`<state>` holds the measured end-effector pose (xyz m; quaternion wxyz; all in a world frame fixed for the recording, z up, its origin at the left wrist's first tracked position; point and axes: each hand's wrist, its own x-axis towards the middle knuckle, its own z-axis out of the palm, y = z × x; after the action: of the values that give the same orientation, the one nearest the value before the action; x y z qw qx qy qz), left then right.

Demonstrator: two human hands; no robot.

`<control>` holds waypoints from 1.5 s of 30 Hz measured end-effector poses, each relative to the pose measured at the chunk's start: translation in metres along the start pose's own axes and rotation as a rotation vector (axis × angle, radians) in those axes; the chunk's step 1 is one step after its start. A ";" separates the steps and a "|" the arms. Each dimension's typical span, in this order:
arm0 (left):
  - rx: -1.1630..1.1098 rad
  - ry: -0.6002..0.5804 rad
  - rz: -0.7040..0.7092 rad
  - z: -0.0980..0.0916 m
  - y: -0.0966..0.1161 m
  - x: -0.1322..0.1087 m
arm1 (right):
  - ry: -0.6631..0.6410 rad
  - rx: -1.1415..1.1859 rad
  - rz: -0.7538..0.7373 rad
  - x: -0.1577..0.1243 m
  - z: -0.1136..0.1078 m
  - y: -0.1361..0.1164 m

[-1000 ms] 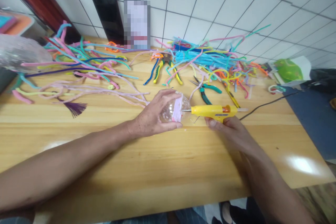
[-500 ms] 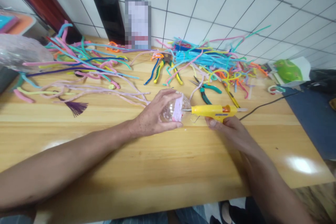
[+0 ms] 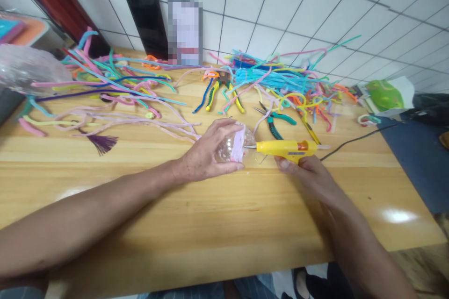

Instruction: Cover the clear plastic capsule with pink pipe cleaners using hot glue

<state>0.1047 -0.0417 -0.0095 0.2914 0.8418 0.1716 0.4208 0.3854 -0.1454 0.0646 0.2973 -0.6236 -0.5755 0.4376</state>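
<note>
My left hand [image 3: 205,152] is wrapped round a clear plastic ball [image 3: 235,145] that lies on the wooden table [image 3: 140,205]. A pale pink pipe cleaner band [image 3: 238,142] runs around the ball. My right hand [image 3: 303,170] grips a yellow hot glue gun [image 3: 286,147] held level. Its metal nozzle points left and touches the ball at the pink band. The gun's black cord [image 3: 354,140] trails off to the right.
Loose pipe cleaners in many colours [image 3: 115,91] cover the back of the table, with a denser heap [image 3: 277,79] at the back right. Yellow-handled pliers [image 3: 219,91], teal-handled pliers [image 3: 275,119] and a purple tassel [image 3: 101,142] lie among them. A dark phone [image 3: 145,21] leans on the tiled wall.
</note>
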 end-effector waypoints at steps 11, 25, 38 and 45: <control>0.006 0.010 0.019 0.000 -0.001 0.000 | 0.009 0.004 0.004 0.001 0.000 0.004; 0.000 0.012 0.027 0.000 0.000 0.000 | 0.031 0.014 -0.023 0.000 0.001 0.003; 0.000 0.014 0.025 0.000 0.000 0.000 | 0.026 0.009 -0.034 0.000 0.001 0.005; 0.001 0.009 0.026 0.000 0.000 0.000 | 0.029 -0.004 -0.045 0.000 0.001 0.006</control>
<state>0.1050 -0.0416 -0.0099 0.2849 0.8421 0.1622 0.4283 0.3877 -0.1464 0.0591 0.3143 -0.6174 -0.5859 0.4204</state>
